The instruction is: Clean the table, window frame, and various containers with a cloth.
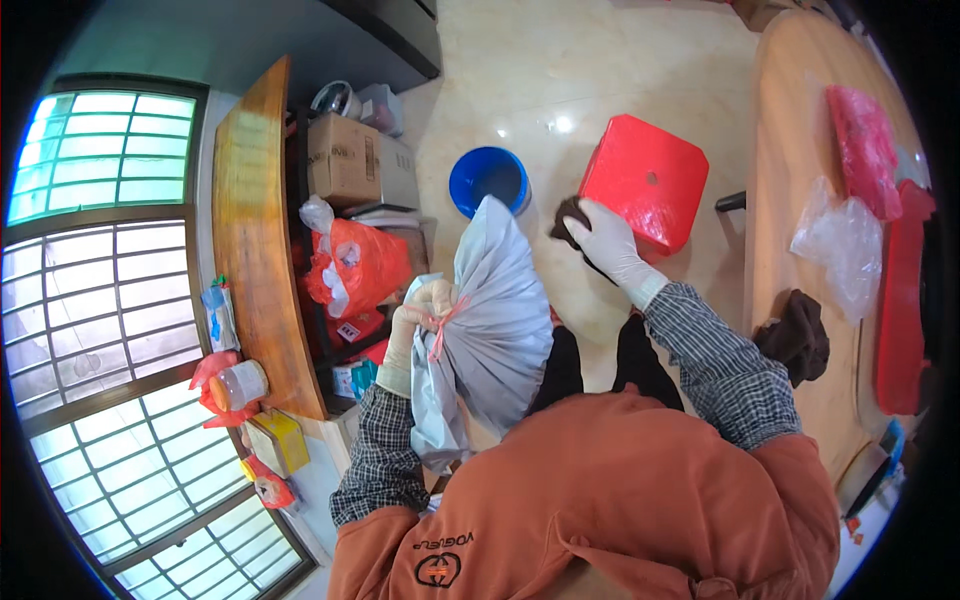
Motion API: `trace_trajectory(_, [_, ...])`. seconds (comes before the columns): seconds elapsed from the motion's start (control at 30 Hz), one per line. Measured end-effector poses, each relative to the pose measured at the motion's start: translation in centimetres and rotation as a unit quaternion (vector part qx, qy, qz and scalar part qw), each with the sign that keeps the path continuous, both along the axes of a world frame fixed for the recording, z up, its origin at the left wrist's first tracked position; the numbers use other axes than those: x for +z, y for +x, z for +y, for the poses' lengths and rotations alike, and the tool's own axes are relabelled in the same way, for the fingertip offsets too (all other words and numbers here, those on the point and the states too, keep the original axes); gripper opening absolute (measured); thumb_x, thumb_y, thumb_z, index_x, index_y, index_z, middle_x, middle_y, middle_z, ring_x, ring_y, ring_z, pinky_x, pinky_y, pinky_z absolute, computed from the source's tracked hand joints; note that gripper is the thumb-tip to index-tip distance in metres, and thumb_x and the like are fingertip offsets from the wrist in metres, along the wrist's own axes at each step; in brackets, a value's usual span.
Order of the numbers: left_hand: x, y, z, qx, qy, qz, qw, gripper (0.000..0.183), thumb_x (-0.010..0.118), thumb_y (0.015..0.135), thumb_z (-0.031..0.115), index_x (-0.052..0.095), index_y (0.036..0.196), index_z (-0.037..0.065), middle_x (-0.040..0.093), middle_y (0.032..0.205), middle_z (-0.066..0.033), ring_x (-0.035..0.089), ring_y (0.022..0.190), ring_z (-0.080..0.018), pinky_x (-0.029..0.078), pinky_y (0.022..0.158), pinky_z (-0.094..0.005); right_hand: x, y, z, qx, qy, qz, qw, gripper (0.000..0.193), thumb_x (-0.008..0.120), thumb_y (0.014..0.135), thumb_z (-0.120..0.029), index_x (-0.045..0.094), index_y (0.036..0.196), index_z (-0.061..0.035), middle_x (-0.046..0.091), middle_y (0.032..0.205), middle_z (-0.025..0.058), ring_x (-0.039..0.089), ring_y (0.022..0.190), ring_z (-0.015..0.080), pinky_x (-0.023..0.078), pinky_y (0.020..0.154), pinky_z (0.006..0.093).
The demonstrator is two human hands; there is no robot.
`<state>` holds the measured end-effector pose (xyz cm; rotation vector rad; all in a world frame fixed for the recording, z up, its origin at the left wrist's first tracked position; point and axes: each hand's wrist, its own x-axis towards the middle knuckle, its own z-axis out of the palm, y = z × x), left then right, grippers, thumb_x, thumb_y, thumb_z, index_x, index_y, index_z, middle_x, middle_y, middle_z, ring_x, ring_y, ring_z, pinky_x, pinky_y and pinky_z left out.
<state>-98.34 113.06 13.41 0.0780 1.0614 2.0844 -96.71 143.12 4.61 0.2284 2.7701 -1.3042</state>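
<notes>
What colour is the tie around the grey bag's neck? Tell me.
Pink tie, on the grey bag; head view.

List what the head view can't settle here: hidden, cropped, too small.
- Grey bag contents: opaque and tied shut with a pink tie where the left hand grips the neck.
- Dark cloth: mostly hidden under the right hand, which holds it at the red stool's edge.
- Blue bucket interior: partly blocked by the bag's top.
- Items on the shelf: labels too small and bent by fisheye.
- Red tray: cut off by the right rim.
</notes>
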Motion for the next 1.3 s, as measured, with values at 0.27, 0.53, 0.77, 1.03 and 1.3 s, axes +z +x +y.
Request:
trace_trajectory(0.27, [3.3, 0.7, 5.8, -0.110, -0.141, 0.004, 0.984, 0.011, 0.059, 0.060, 0.002, 0.058, 0.071, 0.003, 0.053, 0.066, -0.0045, 0.059, 0.070, -0.0156, 0.048, 0.067, -0.0311, 2.0, 0.3, -3.0, 0.087, 0.078, 0.137, 0.984, 0.026, 0.057, 0.083, -0.035, 0.057, 0.088, -0.0102, 0.058, 0.082, 0.0096, 0.062, 0.079, 0.0289, 0.049, 0.065, 0.0415])
trace_trajectory(0.53, [0.7, 6.6, 8.2, -0.374, -0.477, 0.529, 0.594, 0.010, 0.059, 0.068, 0.004, 0.064, 0.075, 0.008, 0.062, 0.079, -0.0150, 0.063, 0.077, -0.0300, 0.050, 0.066, -0.0409, 4.8, -0.5, -0.4, 0.170, 0.026, 0.049, 0.984, 0.027, 0.058, 0.081, -0.031, 0.061, 0.099, -0.0124, 0.063, 0.093, 0.0134, 0.061, 0.093, 0.0314, 0.049, 0.078, 0.0424])
trace_trajectory(0.77, [1.4, 6.7, 7.5, -0.357, -0.510, 0.622, 0.476, 0.014, 0.059, 0.071, 0.006, 0.065, 0.081, 0.013, 0.056, 0.082, -0.0077, 0.057, 0.087, -0.0270, 0.047, 0.076, -0.0403, -4.2, 3.9, -1.0, 0.319, 0.146, 0.010, 0.936, 0.022, 0.063, 0.075, -0.025, 0.062, 0.095, -0.0148, 0.063, 0.090, 0.0107, 0.064, 0.082, 0.0301, 0.051, 0.070, 0.0423])
trace_trajectory(1.03, [0.3, 9.5, 5.0, -0.201, -0.481, 0.708, 0.477, 0.016, 0.061, 0.068, 0.009, 0.061, 0.081, 0.018, 0.051, 0.080, -0.0003, 0.053, 0.088, -0.0228, 0.037, 0.096, -0.0463, 0.5, 3.3, -3.9, 0.175, -0.141, -0.041, 0.974, 0.027, 0.061, 0.082, -0.025, 0.062, 0.101, -0.0060, 0.062, 0.093, 0.0162, 0.063, 0.085, 0.0301, 0.050, 0.074, 0.0397])
trace_trajectory(1.3, [1.4, 8.0, 4.7, 0.092, -0.488, 0.583, 0.642, 0.025, 0.066, 0.055, -0.006, 0.061, 0.070, 0.013, 0.049, 0.077, -0.0007, 0.050, 0.075, -0.0225, 0.042, 0.068, -0.0354, -7.2, 10.1, -2.0, 0.170, 0.050, -0.170, 0.969, 0.025, 0.059, 0.082, -0.023, 0.057, 0.101, -0.0066, 0.061, 0.096, 0.0163, 0.060, 0.093, 0.0347, 0.049, 0.078, 0.0443])
